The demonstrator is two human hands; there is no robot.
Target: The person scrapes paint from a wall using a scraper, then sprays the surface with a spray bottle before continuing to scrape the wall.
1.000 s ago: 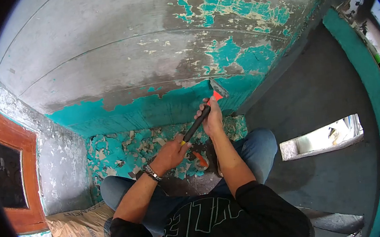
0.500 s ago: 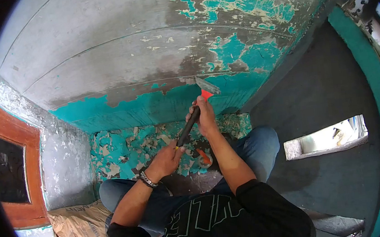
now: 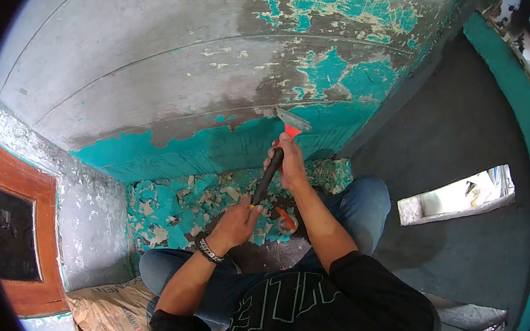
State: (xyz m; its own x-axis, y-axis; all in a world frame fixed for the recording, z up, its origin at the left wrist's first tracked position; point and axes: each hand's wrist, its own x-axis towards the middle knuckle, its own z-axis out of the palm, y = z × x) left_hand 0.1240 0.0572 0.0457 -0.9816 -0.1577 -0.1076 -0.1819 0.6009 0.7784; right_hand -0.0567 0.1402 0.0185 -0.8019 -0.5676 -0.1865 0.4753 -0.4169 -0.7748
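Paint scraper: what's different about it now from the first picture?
The paint scraper moved left along the wall. The left hand and right hand went with it, both still gripping; nothing was let go. The cement bag stayed put.

The dark floor (image 3: 270,255) shows bare nearest the camera. Beyond, teal and pale flakes (image 3: 163,217) cover it, overlapping, up to the wall (image 3: 178,156). A small orange object (image 3: 286,217) lies among them.
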